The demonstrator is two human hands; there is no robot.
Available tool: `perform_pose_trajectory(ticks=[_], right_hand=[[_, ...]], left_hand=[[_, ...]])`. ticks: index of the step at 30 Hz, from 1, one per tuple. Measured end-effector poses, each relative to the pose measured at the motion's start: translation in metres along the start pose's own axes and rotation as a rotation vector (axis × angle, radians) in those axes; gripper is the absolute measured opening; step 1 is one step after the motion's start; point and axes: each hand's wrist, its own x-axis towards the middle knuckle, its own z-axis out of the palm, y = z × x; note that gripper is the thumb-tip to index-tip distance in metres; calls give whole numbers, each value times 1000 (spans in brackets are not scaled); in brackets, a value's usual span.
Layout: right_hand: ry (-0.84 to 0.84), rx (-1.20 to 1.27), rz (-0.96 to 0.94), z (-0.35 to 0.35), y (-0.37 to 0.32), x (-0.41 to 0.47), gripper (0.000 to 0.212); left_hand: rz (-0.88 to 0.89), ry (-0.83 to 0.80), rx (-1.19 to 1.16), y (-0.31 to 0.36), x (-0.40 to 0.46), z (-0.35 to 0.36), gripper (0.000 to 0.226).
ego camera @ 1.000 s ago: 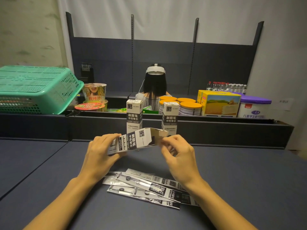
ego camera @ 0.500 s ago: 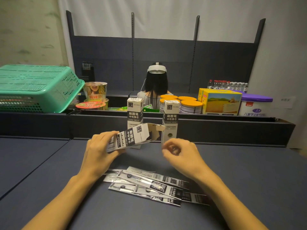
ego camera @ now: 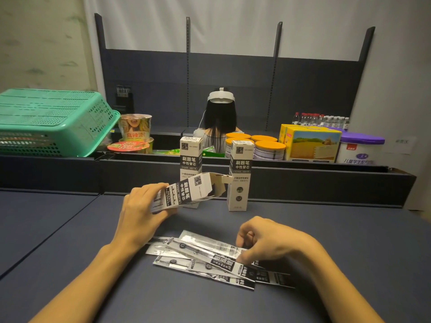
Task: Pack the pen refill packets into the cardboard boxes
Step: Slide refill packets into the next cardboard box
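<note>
gripping an open box (ego camera: 186,192), left hand (ego camera: 140,213); right hand (ego camera: 268,241) pinches packets (ego camera: 203,257).

"What is holding everything up?"

"A dark blue table (ego camera: 349,241). A seam runs across it on the left side."

"What is lying on it?"

"A little heap of pen refill packets (ego camera: 205,259), flat and overlapping, near the front. Farther back two cardboard boxes stand upright, the left box (ego camera: 190,155) and the right box (ego camera: 240,176), a bit apart."

"And behind the table?"

"A low dark ledge (ego camera: 303,180) runs along its back edge."
</note>
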Motion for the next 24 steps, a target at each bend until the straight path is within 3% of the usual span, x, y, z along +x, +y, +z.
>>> perform_pose_trajectory(ticks=[6,9,14,19,24], right_hand=[[122,127,-67,3,1,1,11],[302,182,-160,2,-1,1,9],[553,712,-373,-12,-5,-7,12],[756,1155,-385,-22,-4,-14,3],[942,1327,-403,-26,-8,-19,3]], left_hand=[[1,3,-3,1,-1,-1,62],[-4,3,0,1,-1,-1,62],[-13,6,11,1,0,-1,63],[-13,13,11,0,0,-1,64],[-20,11,15,-1,-1,-1,64]])
